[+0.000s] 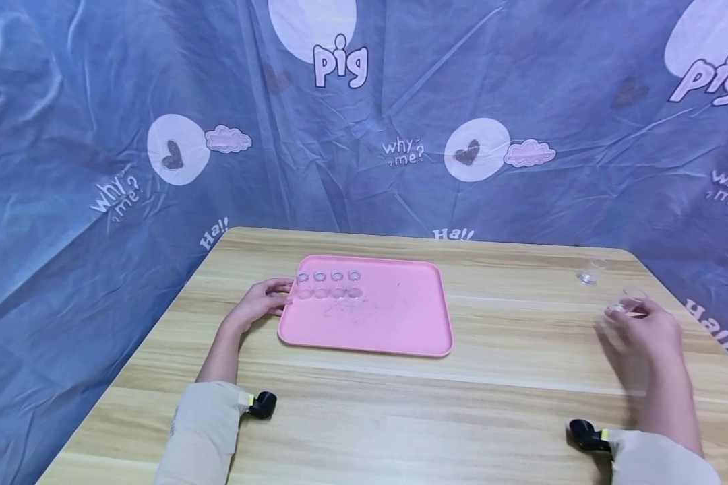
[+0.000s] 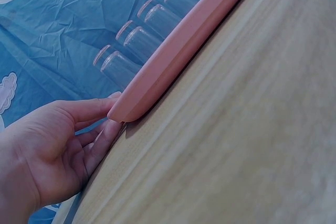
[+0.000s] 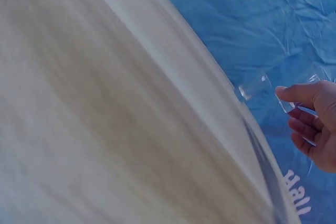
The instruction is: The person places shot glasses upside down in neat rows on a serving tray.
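My left hand (image 1: 261, 303) is at the left rim of a pink tray (image 1: 400, 310), pinching its edge between thumb and fingers in the left wrist view. Several small clear glasses (image 2: 128, 69) stand in a row on the tray's left part, apparently with their thick bases upward. Over at the table's right side, my right hand (image 1: 652, 330) holds another clear glass (image 3: 286, 104) between thumb and fingers, its base low and its rim up. A further clear glass (image 1: 587, 276) stands on the table just beyond that hand.
The wood-grain table (image 1: 364, 417) carries everything. Behind it and along its sides hangs a blue printed cloth (image 1: 364, 188). Black wrist-worn devices (image 1: 263, 405) stick out from both sleeves above the tabletop.
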### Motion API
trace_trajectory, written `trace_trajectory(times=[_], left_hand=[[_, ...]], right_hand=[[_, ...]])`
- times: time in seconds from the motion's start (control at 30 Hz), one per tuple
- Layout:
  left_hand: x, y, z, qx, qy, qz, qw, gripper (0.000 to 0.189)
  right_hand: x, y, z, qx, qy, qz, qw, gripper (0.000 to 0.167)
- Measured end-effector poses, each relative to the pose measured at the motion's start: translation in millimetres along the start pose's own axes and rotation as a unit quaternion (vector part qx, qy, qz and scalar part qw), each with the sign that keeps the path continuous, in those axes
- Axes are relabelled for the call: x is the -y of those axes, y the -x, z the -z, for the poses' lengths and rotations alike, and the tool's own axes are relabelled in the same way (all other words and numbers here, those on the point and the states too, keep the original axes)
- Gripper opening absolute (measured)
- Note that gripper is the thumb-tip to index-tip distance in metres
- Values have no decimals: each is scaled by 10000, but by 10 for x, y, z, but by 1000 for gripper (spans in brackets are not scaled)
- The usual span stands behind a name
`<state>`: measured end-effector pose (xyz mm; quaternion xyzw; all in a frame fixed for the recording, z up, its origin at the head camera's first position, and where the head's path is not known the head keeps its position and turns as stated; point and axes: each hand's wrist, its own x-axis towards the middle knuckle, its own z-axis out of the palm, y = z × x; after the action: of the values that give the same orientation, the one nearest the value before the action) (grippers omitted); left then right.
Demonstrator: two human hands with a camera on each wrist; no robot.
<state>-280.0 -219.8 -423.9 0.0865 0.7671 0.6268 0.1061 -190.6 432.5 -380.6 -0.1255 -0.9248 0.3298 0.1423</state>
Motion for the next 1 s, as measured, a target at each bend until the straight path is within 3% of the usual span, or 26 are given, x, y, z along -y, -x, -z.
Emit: trace_trajectory(times=[0.3, 0.67, 1.0], left_hand=[[3, -9, 10, -58, 5, 35, 10000, 52], [-11, 5, 1, -84, 17, 4, 10000, 52], [-5, 1, 1, -69, 5, 45, 10000, 51]], right_hand=[[296, -82, -98, 76, 126, 550, 9984, 39], [570, -109, -265, 23, -93, 1055, 9944, 32], [718, -98, -398, 163, 3, 1278, 9917, 31]])
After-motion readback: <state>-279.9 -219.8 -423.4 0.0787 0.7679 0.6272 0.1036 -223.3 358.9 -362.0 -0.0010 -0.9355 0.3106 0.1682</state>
